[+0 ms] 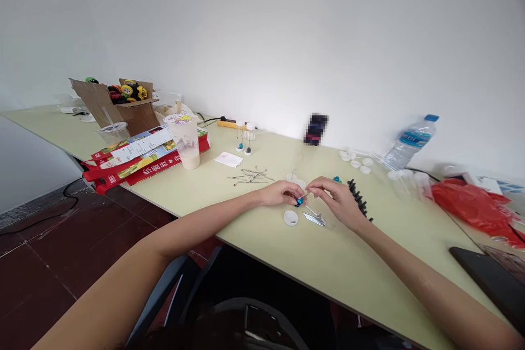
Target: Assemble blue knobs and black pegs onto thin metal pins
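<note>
Blue and glossy, a small round piece (299, 202) is pinched between the fingers of the left hand (283, 194), over the pale green surface (254, 229); the fingers of the right hand (334, 197) hold a thin rod (305, 194), its tip at the piece. Just beside lie a white cap (291, 218) and slim silver metal pieces (315, 220)

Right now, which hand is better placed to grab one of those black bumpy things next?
Probably the right hand: it's beside the black bumpy things. The left hand is farther away, holding a small blue piece. The right pinches a thin stick, though, so might need freeing first.
</note>
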`<state>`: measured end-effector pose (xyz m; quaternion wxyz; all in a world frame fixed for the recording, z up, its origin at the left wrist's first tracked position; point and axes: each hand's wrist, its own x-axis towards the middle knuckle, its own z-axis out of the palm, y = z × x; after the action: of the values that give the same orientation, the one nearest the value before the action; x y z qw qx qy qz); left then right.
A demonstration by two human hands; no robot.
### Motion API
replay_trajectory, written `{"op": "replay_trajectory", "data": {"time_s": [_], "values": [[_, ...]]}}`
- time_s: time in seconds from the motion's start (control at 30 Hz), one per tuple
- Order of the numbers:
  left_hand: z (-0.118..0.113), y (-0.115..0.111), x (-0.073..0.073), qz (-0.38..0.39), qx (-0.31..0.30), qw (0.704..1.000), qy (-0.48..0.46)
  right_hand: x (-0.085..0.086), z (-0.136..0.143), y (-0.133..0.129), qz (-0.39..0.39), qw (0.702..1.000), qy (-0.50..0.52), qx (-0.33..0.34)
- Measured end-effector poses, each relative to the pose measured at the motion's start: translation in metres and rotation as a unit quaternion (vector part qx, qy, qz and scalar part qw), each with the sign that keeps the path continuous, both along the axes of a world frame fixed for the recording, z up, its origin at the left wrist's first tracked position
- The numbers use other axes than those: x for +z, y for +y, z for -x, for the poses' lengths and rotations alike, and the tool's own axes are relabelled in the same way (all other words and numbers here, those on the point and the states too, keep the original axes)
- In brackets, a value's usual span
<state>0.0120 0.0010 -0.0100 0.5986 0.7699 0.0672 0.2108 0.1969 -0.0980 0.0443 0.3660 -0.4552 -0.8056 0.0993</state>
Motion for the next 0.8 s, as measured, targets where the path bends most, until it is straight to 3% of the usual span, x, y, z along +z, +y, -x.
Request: {"op": "replay_trajectory", "data": {"time_s": [0.07, 0.13, 0.23, 0.3, 0.37, 0.43, 0.67, 0.8], "values": [[0.001, 0.0, 0.002, 0.005, 0.024, 1.0, -0.007, 0.009, -0.004, 0.001, -0.013, 0.998, -0.057, 0.015], [0.003, 0.001, 0.005, -0.018, 0.109, 0.993, -0.047, 0.015, -0.009, 0.004, -0.034, 0.989, -0.137, 0.035], [0.005, 0.006, 0.011, -0.086, 0.316, 0.934, -0.142, 0.021, -0.013, 0.007, -0.066, 0.962, -0.261, 0.04], [0.003, 0.012, 0.013, -0.111, 0.401, 0.895, -0.163, 0.026, -0.013, 0.01, -0.089, 0.946, -0.312, 0.02], [-0.003, 0.017, 0.012, -0.126, 0.409, 0.893, -0.14, 0.033, -0.01, 0.013, -0.117, 0.937, -0.329, -0.015], [-0.013, 0.022, 0.009, -0.126, 0.374, 0.912, -0.107, 0.044, -0.007, 0.017, -0.148, 0.937, -0.313, -0.056], [-0.035, 0.031, 0.003, -0.06, 0.346, 0.932, -0.092, 0.085, -0.002, 0.028, -0.224, 0.941, -0.129, -0.22], [-0.029, 0.028, 0.005, -0.06, 0.348, 0.927, -0.125, 0.089, -0.007, 0.032, -0.209, 0.947, -0.086, -0.226]]}}
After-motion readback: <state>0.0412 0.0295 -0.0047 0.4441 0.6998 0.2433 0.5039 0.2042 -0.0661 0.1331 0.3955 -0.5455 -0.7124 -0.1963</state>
